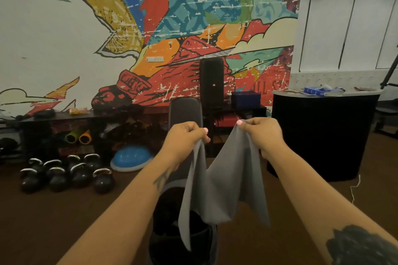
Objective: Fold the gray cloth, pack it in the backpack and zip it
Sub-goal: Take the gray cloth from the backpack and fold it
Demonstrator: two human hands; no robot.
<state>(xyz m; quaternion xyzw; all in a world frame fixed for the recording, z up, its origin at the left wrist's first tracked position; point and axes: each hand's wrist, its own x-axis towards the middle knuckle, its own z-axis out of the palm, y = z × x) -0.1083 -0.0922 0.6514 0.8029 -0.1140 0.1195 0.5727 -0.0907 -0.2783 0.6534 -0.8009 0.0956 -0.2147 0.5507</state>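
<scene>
The gray cloth hangs in the air in front of me, sagging in the middle between two held corners. My left hand pinches its left top corner. My right hand pinches the right top corner. Below the cloth lies a black backpack on a padded bench; the cloth covers part of it, and I cannot tell whether its zip is undone.
The padded bench runs away from me. Several kettlebells and a blue half-ball sit on the brown floor at left. A low black shelf, a tall speaker and a black counter stand behind.
</scene>
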